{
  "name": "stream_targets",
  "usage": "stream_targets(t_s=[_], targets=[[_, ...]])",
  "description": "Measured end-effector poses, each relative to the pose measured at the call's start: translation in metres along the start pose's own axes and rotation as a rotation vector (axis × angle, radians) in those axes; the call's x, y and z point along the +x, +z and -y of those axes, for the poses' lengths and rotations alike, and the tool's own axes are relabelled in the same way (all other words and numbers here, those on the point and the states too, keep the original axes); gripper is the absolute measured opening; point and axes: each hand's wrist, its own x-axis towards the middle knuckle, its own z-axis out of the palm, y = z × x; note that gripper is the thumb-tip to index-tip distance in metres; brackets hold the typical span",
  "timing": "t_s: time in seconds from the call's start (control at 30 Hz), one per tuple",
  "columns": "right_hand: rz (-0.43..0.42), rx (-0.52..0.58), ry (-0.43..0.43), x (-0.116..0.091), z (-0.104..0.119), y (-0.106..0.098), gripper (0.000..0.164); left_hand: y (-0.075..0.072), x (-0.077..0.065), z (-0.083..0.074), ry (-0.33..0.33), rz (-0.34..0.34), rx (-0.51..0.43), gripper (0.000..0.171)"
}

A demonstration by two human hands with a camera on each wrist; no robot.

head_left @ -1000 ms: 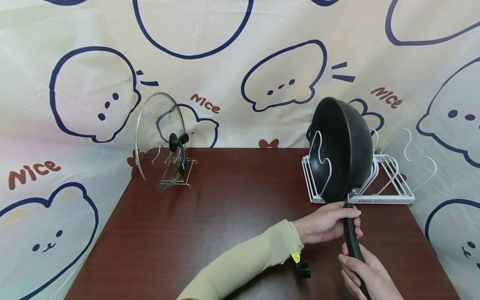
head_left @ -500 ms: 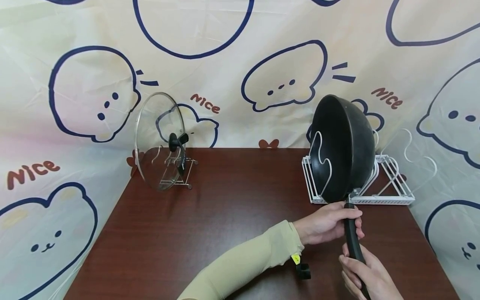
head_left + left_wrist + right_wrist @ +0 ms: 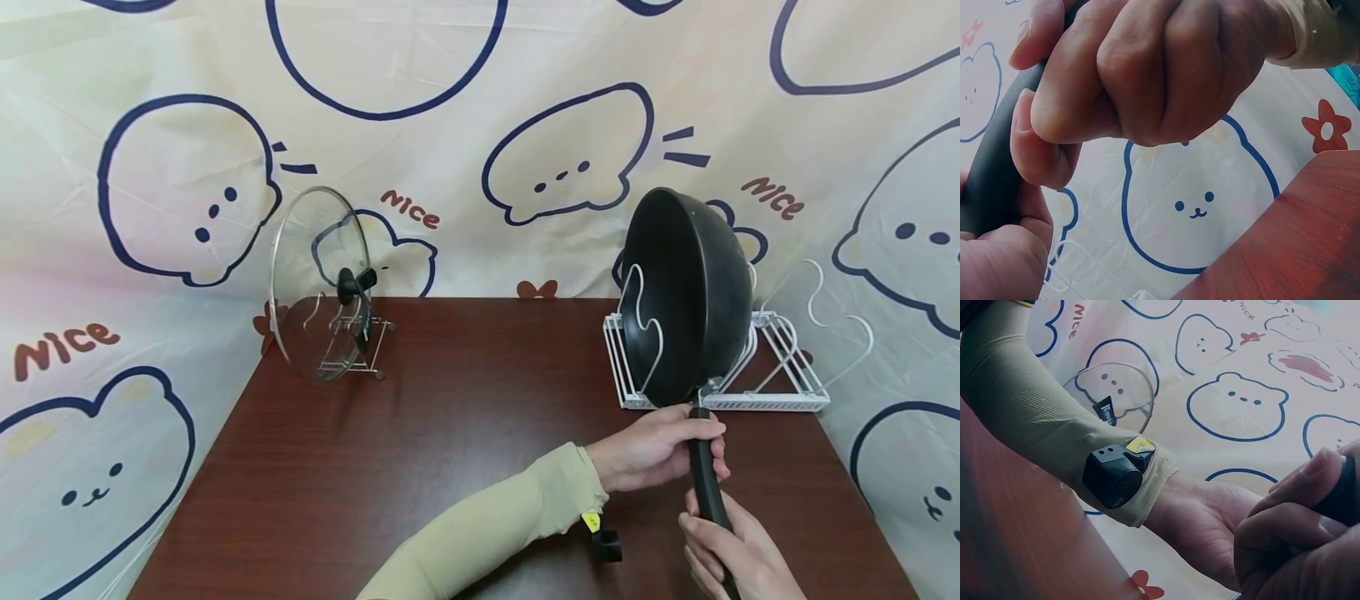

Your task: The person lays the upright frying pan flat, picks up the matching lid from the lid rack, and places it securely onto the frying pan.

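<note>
A black wok (image 3: 675, 292) stands on edge in a white wire rack (image 3: 765, 402), its hollow side facing left and its long handle (image 3: 705, 475) pointing toward me. My left hand (image 3: 660, 446) grips the handle close to the wok. Lower down, the fingers of my right hand (image 3: 738, 550) wrap round the same handle. Both hands show on the dark handle (image 3: 994, 156) in the left wrist view, with the left hand (image 3: 1147, 75) above. In the right wrist view, the right hand (image 3: 1304, 550) hides part of the left one.
At the back left, a glass lid (image 3: 318, 200) with a black knob stands upright in a small metal rack (image 3: 352, 365). The brown tabletop (image 3: 480, 375) lies between the racks. A patterned cloth (image 3: 450, 167) hangs behind. A black camera (image 3: 606, 543) is strapped to the left wrist.
The wok has risen very slightly and shifted a touch to the right in the rack. Both hands keep their grip on the handle.
</note>
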Motion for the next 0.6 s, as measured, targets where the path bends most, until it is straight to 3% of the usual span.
stream_targets(t_s=[0.6], targets=[[0.012,0.005,-0.029,-0.0014,0.0026,0.0037,0.014,0.0029,-0.0034,-0.0041,-0.006,-0.008,-0.01,0.017]])
